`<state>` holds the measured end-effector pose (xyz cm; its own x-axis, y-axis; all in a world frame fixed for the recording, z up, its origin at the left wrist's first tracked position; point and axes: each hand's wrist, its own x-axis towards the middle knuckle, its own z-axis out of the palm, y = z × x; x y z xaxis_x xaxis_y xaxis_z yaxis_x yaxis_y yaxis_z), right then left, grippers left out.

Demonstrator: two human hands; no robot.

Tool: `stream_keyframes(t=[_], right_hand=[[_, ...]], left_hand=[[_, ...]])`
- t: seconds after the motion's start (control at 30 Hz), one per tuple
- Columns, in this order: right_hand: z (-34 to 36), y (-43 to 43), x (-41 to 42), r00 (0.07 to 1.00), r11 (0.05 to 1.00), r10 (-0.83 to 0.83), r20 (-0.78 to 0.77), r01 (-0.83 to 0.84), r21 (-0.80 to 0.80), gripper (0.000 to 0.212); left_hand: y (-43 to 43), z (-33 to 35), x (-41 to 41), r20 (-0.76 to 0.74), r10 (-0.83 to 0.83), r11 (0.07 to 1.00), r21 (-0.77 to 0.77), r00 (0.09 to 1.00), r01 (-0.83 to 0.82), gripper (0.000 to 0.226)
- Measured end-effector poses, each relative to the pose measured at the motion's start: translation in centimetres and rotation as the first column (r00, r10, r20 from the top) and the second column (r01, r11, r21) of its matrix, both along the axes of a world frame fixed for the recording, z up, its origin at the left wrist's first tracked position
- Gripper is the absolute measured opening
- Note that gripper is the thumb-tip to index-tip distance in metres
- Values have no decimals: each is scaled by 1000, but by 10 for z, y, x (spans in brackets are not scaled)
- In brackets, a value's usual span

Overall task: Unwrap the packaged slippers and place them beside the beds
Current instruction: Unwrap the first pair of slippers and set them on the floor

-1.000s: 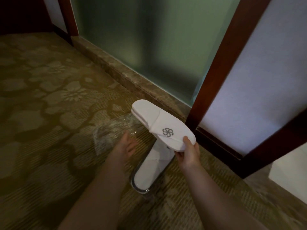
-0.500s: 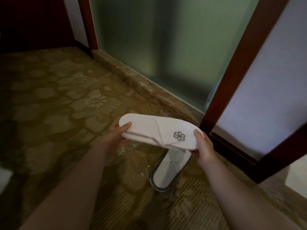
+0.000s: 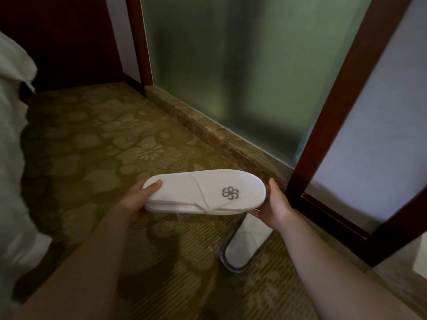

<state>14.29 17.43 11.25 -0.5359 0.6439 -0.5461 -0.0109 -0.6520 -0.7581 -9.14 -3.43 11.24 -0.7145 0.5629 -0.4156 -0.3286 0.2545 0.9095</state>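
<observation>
A pair of white slippers, pressed flat one upon the other, is held level above the patterned carpet. The left hand grasps the heel end, thumb on top and fingers beneath; the right hand grasps the toe end, nearest the grey pinwheel logo. Below the held slippers and toward the right hand, a second white slipper pack lies on the carpet inside clear plastic wrapping. Beyond the held slippers, a stone sill runs under a frosted glass panel, bounded by a dark wooden frame. Far to the left of the held slippers hangs white bedding.
</observation>
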Motion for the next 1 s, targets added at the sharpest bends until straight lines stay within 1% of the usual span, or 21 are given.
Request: stream_keyframes(t=[0.1,0.23,0.33,0.43,0.5,0.57,0.7,0.9,1.0], right_hand=[[3,-6,-6,992,997,69,-106,-70,-10,56],[6,-8,-12,987,994,104,-125,-101,30,57],[5,-7,-15,995,996,60,-75,-54,78,51],[7,-7,-18,1000,989,-25,4,24,144,40],[10,-9,-20,996,979,-61,68,46,198,37],[12,-13,-22,991,971,-87,100,62,231,38],[15,-18,-25,986,967,-129,102,102,233,35],[14,-21,-28,985,966,-125,117,94,239,34],[13,-22,-30,979,949,-146,140,99,299,31]], left_hand=[[-7,0,-2,7,-10,1000,-19,1000,10,47],[-9,1,-1,12,-4,999,-47,1000,4,45],[-10,3,-2,-10,-24,996,-90,1000,23,49],[-10,3,0,-56,-26,994,-110,998,19,50],[-10,2,2,-87,3,994,-110,996,-13,50],[-11,1,3,-75,55,995,-73,996,-61,49],[-13,-5,5,-62,95,993,-62,994,-99,47],[-9,-13,0,-82,144,987,-64,986,-149,46],[-9,-18,-4,-49,155,985,-67,987,-158,46]])
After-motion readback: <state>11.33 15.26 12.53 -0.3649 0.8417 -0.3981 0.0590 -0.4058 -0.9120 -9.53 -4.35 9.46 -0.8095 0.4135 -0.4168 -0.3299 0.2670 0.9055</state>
